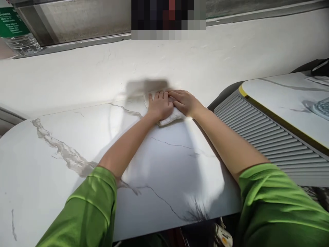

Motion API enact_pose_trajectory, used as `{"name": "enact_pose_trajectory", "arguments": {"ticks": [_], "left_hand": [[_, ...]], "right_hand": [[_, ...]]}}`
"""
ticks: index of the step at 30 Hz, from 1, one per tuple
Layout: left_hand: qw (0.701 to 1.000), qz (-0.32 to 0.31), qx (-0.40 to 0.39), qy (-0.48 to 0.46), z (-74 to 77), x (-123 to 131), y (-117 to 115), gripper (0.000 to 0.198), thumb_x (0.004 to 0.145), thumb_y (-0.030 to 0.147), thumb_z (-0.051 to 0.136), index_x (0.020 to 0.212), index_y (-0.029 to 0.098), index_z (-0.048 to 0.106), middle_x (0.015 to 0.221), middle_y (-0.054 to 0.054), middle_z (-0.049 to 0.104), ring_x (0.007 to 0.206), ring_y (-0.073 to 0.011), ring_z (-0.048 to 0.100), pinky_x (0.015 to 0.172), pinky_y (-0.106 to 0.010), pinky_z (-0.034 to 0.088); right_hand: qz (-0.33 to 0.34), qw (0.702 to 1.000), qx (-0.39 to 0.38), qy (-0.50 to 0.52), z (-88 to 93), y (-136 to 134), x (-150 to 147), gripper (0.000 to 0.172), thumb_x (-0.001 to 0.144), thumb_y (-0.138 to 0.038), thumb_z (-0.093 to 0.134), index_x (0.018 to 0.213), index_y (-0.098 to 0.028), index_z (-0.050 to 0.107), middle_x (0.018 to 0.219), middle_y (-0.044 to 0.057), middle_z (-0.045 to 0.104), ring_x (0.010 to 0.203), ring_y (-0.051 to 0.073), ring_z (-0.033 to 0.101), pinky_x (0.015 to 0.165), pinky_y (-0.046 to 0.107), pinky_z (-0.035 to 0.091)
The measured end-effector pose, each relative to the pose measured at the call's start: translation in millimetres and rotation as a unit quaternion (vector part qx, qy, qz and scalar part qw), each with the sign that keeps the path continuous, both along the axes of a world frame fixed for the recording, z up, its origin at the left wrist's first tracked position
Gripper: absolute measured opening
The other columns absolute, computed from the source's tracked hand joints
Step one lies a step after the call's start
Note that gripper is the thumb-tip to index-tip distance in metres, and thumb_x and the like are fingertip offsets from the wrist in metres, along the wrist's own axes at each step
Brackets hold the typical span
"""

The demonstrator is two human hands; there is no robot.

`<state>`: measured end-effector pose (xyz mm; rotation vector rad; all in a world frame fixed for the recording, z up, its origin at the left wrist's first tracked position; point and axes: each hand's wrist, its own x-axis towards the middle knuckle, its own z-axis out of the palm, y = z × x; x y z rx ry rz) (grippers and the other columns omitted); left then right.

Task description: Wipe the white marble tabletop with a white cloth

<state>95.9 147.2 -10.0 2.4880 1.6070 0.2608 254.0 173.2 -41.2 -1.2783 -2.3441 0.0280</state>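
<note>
Fingers point(157, 95) of the left hand point(161, 107) and right hand point(187, 104) lie extended, side by side, pressing rather than gripping the cloth point(171, 118), directly beneath both at the tabletop's point(156, 164) wall-side edge; its long axis is hidden.

Left hand point(161, 106), one; right hand point(186, 103), one. Bare forearms point(128, 145), two. Green sleeves point(88, 202), two. White cloth point(170, 119), one. Marble-patterned white tops point(164, 168), two. Green-labelled bottle point(12, 25), one. Bluish textured item point(322, 109), one.

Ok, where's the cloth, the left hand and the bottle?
Cloth point(171, 118): head view, on its part below the hands.
Left hand point(161, 106): head view, on its back.
Bottle point(14, 26): head view, on its green label.
</note>
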Motion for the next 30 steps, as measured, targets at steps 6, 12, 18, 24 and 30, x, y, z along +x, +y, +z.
{"name": "enact_pose_trajectory", "arguments": {"ticks": [6,12,18,24,30], "left_hand": [[1.000,0.002,0.003,0.010,0.4,-0.8,6.1,0.060,0.100,0.024,0.023,0.156,0.005,0.028,0.164,-0.012,0.030,0.153,-0.0217,0.023,0.127,-0.048,0.009],[1.000,-0.015,-0.015,0.022,0.3,-13.9,-28.7,0.062,0.100,0.025,0.021,0.158,0.004,0.022,0.166,-0.011,0.023,0.155,-0.0217,0.017,0.127,-0.049,0.007],[0.999,-0.039,-0.018,0.021,3.0,-35.6,-112.8,0.061,0.101,0.025,0.021,0.158,0.001,0.021,0.166,-0.015,0.022,0.155,-0.0242,0.016,0.126,-0.051,0.008],[0.997,-0.075,-0.011,0.024,7.6,-67.8,-211.0,0.064,0.100,0.029,0.030,0.156,-0.002,0.024,0.164,-0.020,0.023,0.155,-0.0306,0.017,0.125,-0.056,0.010],[0.995,-0.099,-0.017,0.016,9.0,-84.7,-228.0,0.063,0.100,0.030,0.032,0.155,-0.001,0.027,0.163,-0.021,0.025,0.154,-0.0306,0.019,0.125,-0.056,0.011]], "right_hand": [[-0.025,0.999,0.021,0.003,-5.5,9.0,-3.0,0.048,0.084,-0.022,0.039,0.126,-0.024,0.062,0.131,0.007,0.067,0.121,0.032,0.060,0.105,0.051,0.046],[-0.026,0.999,0.019,-0.025,-2.6,-39.2,-15.8,0.053,0.087,-0.022,0.036,0.135,-0.016,0.058,0.144,0.012,0.058,0.132,0.032,0.054,0.109,0.054,0.043],[0.000,0.998,0.024,-0.053,4.4,-132.1,-32.5,0.055,0.089,-0.023,0.035,0.140,-0.012,0.054,0.147,0.017,0.055,0.137,0.034,0.049,0.112,0.057,0.041],[0.023,0.998,0.037,-0.042,12.1,-241.5,-57.4,0.055,0.092,-0.025,0.038,0.145,-0.013,0.048,0.148,0.017,0.053,0.138,0.035,0.047,0.113,0.059,0.040],[0.012,0.998,0.047,-0.031,12.3,-263.7,-73.8,0.054,0.090,-0.019,0.040,0.143,-0.015,0.050,0.141,0.015,0.060,0.134,0.033,0.052,0.110,0.057,0.044]]}}
